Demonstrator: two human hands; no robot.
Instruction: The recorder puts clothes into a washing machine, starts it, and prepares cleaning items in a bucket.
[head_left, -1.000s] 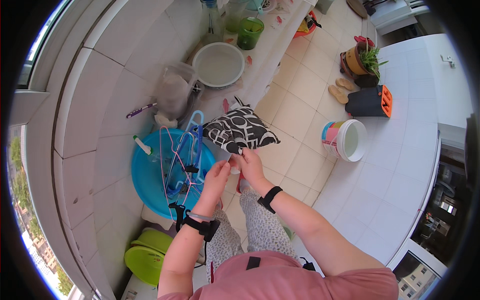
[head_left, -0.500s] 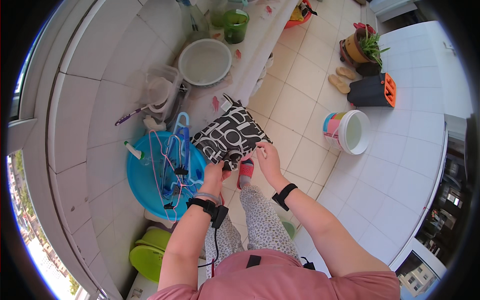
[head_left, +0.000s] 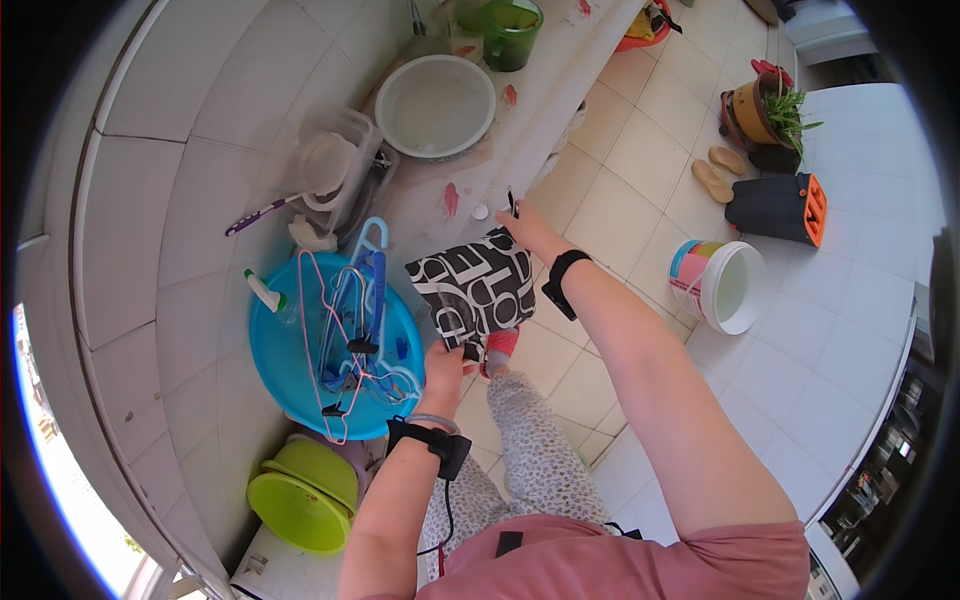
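A black cloth item point(head_left: 478, 285) with white letter print hangs between my hands, looking flat and folded; its exact kind is not clear. My left hand point(head_left: 446, 372) pinches its near lower corner. At its far upper corner, my right hand point(head_left: 530, 232) has its fingers closed on the edge, where a small dark strip sticks out. Just left of the cloth is a blue basin point(head_left: 290, 375) with several hangers point(head_left: 345, 335) piled in it, some pink and some blue. A spray bottle point(head_left: 264, 290) with a green-and-white top leans at the basin's left side.
A ledge holds a white basin point(head_left: 436, 108), a green mug point(head_left: 511, 35) and a clear plastic box point(head_left: 350, 150). Lime-green basins point(head_left: 300, 500) sit lower left. On the tiled floor are a white bucket point(head_left: 738, 290), a dark bin point(head_left: 770, 212), slippers point(head_left: 712, 182) and a potted plant point(head_left: 785, 108).
My right hand has gone from the cloth's right edge up to its far corner, stretching the arm out. The cloth has turned and hangs more upright. My left hand keeps its hold.
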